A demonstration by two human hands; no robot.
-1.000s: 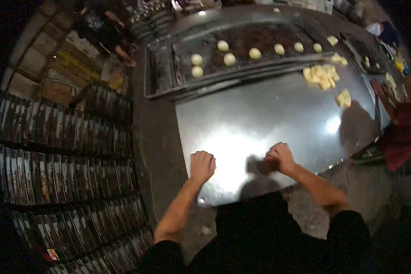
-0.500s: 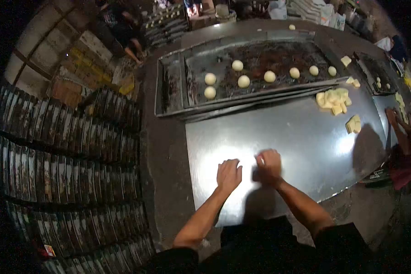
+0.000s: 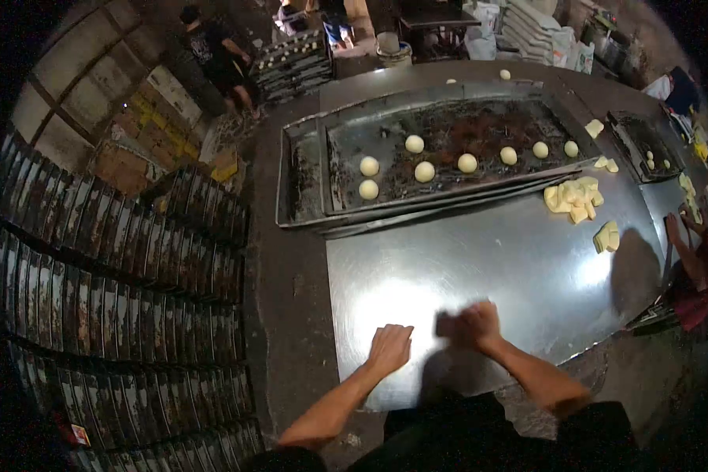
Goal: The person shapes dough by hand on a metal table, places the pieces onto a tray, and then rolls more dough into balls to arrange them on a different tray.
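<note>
Steel, bright under the lamp, lies beneath both hands: the left hand is cupped palm down on the table near its front edge, fingers curled in, and whatever it covers cannot be made out. Just beside it the right hand is closed into a loose fist, blurred, so I cannot tell what it holds. Farther back on the right of the sheet sits a heap of cut dough pieces, with a smaller lump apart from it. Behind them a dark baking tray carries a scattered row of round dough balls. At the right edge another person's arm reaches in. Stacked empty tins fill the left side
</note>
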